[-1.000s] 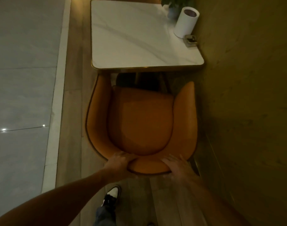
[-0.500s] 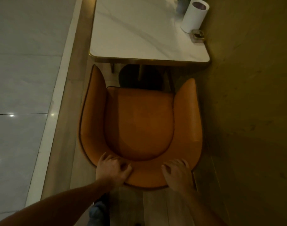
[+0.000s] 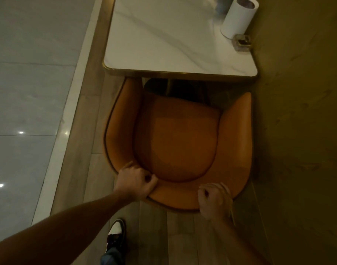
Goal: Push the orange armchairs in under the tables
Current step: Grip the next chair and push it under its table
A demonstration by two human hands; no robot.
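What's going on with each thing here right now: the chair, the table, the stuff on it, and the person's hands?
Orange armchair: upright, left arm tip at the table edge, seat not under.
Table: standing against the wall.
White cylinder: upright on the table.
Small clear holder: beside the cylinder.
Left hand: gripping the chair's backrest.
Right hand: gripping the backrest.

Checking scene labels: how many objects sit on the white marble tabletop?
3 visible, all in the far right corner: a white cylindrical container, a small clear square holder in front of it, and a grey pot cut off by the frame's top. More may lie out of view.
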